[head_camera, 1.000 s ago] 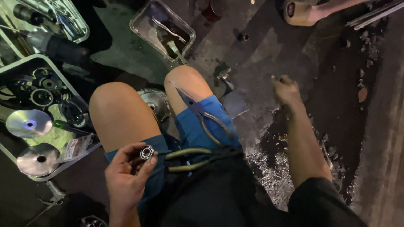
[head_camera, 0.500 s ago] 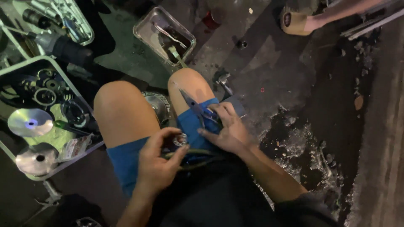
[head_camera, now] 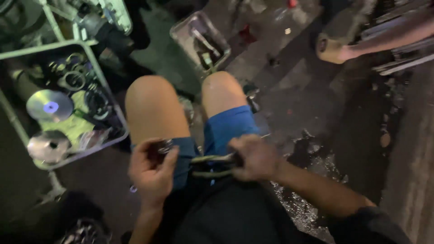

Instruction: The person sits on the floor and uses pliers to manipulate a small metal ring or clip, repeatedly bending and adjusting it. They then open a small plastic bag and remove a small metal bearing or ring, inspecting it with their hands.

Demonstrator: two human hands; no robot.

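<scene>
The right hand (head_camera: 255, 158), which a second ago reached out to the floor, now closes on the pliers (head_camera: 212, 165) across the blue shorts (head_camera: 228, 126), beside the left hand (head_camera: 151, 169) pinching a small bearing (head_camera: 163, 147).

Dim light falls on a dark, stained concrete floor (head_camera: 316, 104) (wet-looking patches), with a parts tray (head_camera: 113, 140) at left.

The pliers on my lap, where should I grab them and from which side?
Grip the pliers by the two curved handles, from the right: they lie flat across the lap, the right hand already covering that end. The left hand holds a small metal ring.
</scene>
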